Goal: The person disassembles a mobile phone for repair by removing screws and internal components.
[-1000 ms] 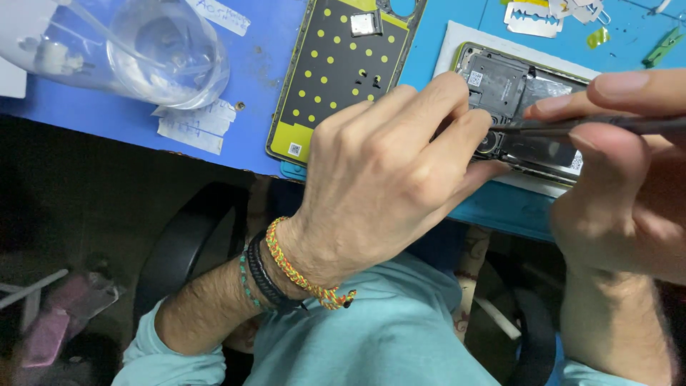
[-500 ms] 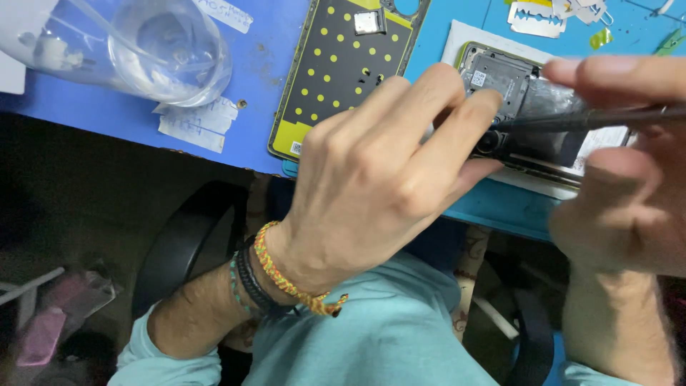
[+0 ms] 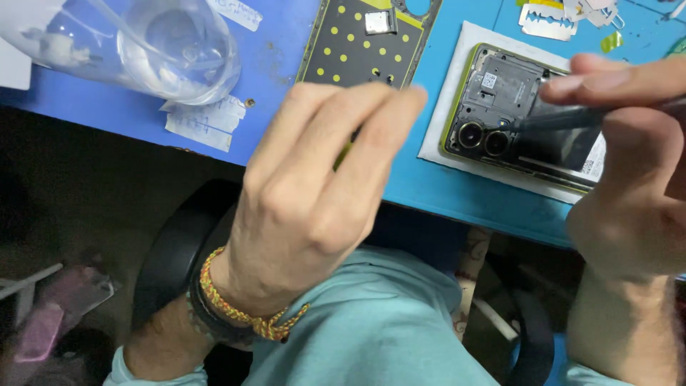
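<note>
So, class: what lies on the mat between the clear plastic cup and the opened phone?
The head view shows the phone's detached back cover, dark with yellow dots, between the cup and the phone.

Opened phone [image 3: 514, 114] on mat [image 3: 457, 93], back cover [image 3: 357, 43] left, plastic cup [image 3: 179, 50] further left.

My left hand [image 3: 314, 193] hovers over table edge, blocking way to back cover [image 3: 357, 43]. Open blue mat [image 3: 429, 186] between it and opened phone [image 3: 514, 114]. Screwdriver [image 3: 572, 118] in my right hand [image 3: 629, 186] crosses phone. Plastic cup [image 3: 179, 50] crowds far left.
</note>
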